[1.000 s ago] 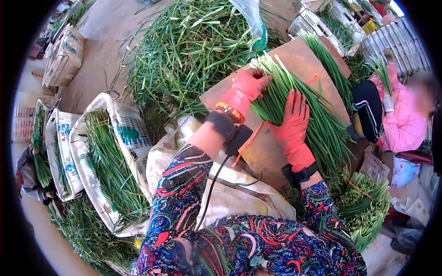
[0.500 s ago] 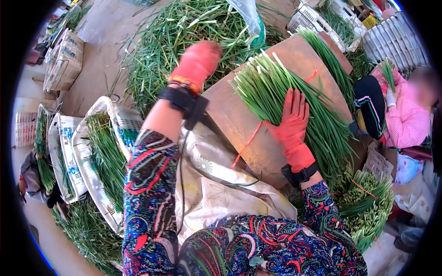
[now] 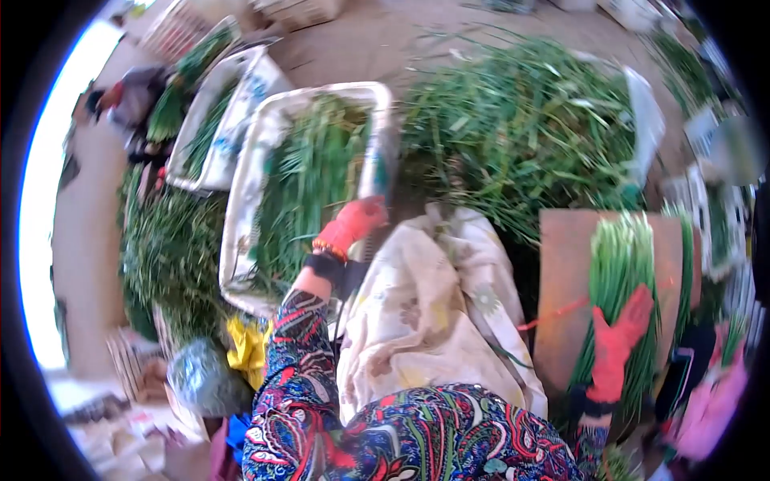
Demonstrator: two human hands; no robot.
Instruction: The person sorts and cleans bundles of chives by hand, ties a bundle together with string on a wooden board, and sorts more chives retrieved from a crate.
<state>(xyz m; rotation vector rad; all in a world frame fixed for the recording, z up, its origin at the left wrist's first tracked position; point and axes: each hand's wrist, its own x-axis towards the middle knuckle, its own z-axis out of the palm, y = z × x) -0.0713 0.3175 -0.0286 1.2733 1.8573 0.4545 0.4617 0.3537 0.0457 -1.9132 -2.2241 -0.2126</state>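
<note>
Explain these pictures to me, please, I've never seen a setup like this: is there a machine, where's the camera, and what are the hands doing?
There's no robot here. A person works with their own hands, in red gloves, and one camera worn on their head takes every picture, looking forward and down.

The right hand lies spread on long green stalks with pale ends, which rest on a brownish board. The left hand is at the side of a white basket of greens; it's blurred, so I can't tell whether it holds anything.

Pale patterned cloth covers the lap, and a big heap of loose greens lies beyond. At the right edge you can see another person's pink clothing.
</note>
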